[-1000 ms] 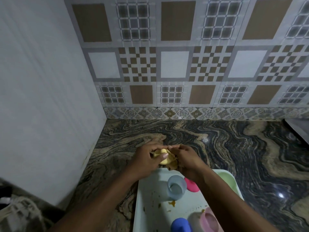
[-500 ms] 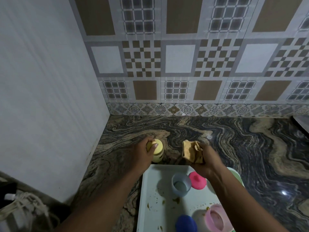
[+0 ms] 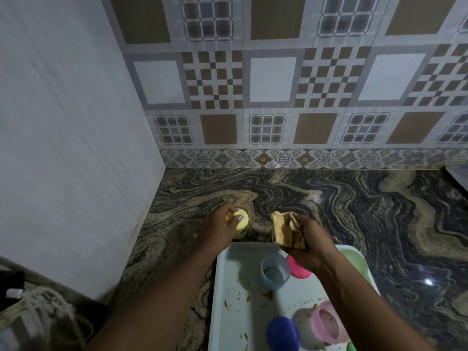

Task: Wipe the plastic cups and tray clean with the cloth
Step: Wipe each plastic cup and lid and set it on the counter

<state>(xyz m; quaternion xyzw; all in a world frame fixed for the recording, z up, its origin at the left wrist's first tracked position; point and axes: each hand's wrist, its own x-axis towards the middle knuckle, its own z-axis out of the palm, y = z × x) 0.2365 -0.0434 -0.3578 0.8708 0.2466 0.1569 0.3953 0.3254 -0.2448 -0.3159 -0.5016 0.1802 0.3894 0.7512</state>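
My left hand (image 3: 219,228) grips a yellow plastic cup (image 3: 241,224) turned upside down on the counter, just beyond the tray's far left corner. My right hand (image 3: 307,245) holds a crumpled tan cloth (image 3: 285,230) above the tray's far edge. The pale tray (image 3: 228,300) carries food smears and several cups: a clear blue cup (image 3: 275,271) upright, a hot pink one (image 3: 298,271) partly hidden by my right wrist, a light green one (image 3: 353,259), a dark blue one (image 3: 283,334) and a pale pink one (image 3: 328,325) lying on its side.
The swirled dark granite counter (image 3: 354,211) runs right and back to a patterned tile wall (image 3: 278,84). A plain white wall (image 3: 63,135) closes the left side. Rope and dark objects (image 3: 30,307) lie at the lower left, below the counter.
My hands have separated: the left one carried the yellow cup left and set it on the counter, while the right one drew the cloth away to the right.
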